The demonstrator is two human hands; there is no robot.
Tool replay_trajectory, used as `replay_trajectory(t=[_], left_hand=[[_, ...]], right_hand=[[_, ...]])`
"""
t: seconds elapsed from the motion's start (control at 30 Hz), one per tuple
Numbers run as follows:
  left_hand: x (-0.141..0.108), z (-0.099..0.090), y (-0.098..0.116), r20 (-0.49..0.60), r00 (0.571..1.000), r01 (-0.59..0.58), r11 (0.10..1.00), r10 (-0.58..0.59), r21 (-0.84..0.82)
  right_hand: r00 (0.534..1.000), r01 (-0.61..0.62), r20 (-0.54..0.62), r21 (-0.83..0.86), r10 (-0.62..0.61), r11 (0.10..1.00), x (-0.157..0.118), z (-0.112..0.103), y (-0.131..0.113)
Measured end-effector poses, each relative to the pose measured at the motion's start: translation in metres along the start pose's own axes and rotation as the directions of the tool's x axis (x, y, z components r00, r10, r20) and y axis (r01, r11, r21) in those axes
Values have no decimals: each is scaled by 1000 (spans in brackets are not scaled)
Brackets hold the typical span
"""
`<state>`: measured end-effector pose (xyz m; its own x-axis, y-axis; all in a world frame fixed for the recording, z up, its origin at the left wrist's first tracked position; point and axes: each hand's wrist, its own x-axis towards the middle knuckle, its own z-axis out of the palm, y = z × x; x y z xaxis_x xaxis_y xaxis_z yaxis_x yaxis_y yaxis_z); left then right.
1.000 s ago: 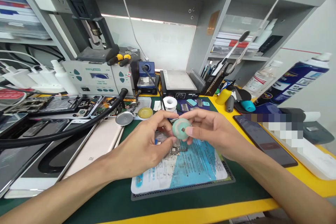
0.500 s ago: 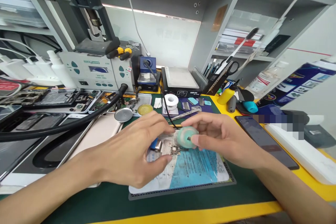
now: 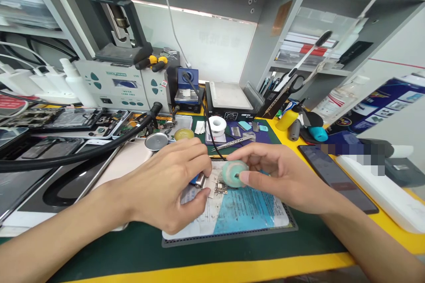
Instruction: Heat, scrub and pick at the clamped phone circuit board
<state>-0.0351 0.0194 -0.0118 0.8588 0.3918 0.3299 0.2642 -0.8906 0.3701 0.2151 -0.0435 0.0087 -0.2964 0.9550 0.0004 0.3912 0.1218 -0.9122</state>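
My right hand [image 3: 279, 177] grips a round teal thing [image 3: 234, 174] with a pale band and a small dark hole; its exact kind is not clear. Thumb and forefinger lie against its near and upper sides. Just left of it, a small circuit board piece [image 3: 220, 188] lies on the stained blue and white printed sheet [image 3: 245, 214]. My left hand [image 3: 175, 181] hovers over the sheet's left side, fingers curled and thumb apart from the forefinger, with nothing seen held. A blue and silver object [image 3: 199, 180] shows between them, partly hidden.
Behind the hands are a solder wire spool [image 3: 217, 124], tweezers [image 3: 234, 141] and an open tin [image 3: 183, 134]. A black hose [image 3: 99, 152] crosses phone parts on the left. A dark phone [image 3: 335, 177] lies at right. The soldering station [image 3: 121, 86] stands behind.
My left thumb and forefinger have drawn a little closer together and moved slightly left. The teal thing has turned slightly in my right hand and shifted left.
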Motion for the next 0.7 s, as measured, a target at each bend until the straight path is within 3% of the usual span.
replay_trajectory(t=[0.7], left_hand=[[2,2,0,-2,1000,2,1000,-2,18]], right_hand=[[999,-23,-23,0,23,1000,1,1,0]])
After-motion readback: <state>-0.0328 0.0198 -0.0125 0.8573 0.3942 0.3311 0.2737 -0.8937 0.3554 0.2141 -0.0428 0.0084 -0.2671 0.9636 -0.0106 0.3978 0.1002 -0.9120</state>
